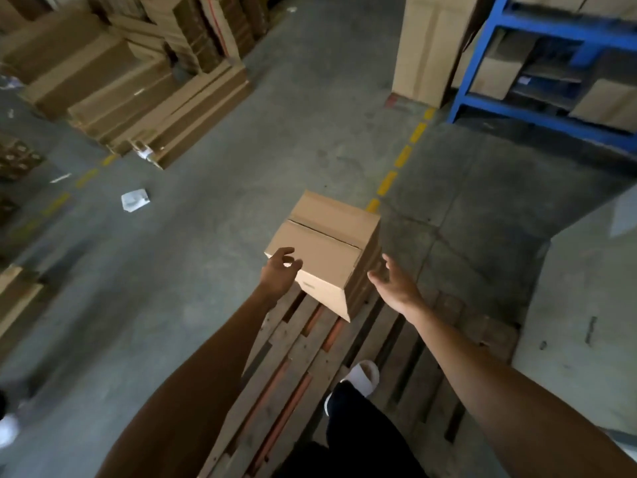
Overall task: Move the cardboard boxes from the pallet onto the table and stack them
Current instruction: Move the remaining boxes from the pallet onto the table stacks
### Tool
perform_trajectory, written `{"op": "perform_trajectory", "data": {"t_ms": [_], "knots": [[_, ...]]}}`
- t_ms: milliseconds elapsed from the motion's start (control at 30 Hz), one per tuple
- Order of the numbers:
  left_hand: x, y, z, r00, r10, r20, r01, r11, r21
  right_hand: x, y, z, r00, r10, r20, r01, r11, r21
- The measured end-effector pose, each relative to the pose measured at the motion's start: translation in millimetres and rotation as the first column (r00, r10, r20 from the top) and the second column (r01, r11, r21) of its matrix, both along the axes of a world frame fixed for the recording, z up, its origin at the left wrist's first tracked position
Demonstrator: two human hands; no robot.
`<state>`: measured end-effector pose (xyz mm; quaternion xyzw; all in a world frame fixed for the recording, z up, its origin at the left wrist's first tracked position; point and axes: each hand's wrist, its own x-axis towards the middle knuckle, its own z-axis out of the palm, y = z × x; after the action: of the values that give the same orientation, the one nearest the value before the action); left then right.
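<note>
Hands (280,270) (393,282) flank cardboard box (327,250) on pallet (300,360).

Warehouse or storage floor, bare concrete floor (282,139) marked with dashed yellow lines (403,157), blue steel racking (537,32) holding cartons right of the lines, flattened cardboard stacks (138,98) left of them, wooden pallet (310,367) nearest the camera

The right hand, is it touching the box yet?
Apart. In the head view the right hand is open beside the cardboard box on the pallet, with a sliver of the box's dark side showing between fingers and cardboard.
</note>
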<state>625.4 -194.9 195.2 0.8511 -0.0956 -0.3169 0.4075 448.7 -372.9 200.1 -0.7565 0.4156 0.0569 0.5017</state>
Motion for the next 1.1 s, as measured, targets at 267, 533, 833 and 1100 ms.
{"op": "perform_trajectory", "data": {"t_ms": [267,533,833,1100], "knots": [[126.8,-43.1,-68.4,0.992,-0.120,-0.027,0.123,0.971,0.207,96.7,-21.0,-59.8,0.982,-0.122,-0.147,0.139,0.984,0.111],[221.6,-77.3,-201.3,0.970,-0.223,-0.100,0.242,0.937,0.252,151.7,-36.4,-177.9,0.884,-0.387,-0.260,0.446,0.865,0.230],[232.4,-55.9,-233.9,0.892,-0.189,-0.412,0.211,0.978,0.009,149.3,-8.4,-235.5,0.771,-0.598,-0.219,0.630,0.662,0.407],[203.8,-59.4,-129.8,0.905,-0.225,-0.360,0.195,0.974,-0.117,118.4,-11.8,-135.8,0.733,-0.672,-0.099,0.651,0.652,0.389]]}}
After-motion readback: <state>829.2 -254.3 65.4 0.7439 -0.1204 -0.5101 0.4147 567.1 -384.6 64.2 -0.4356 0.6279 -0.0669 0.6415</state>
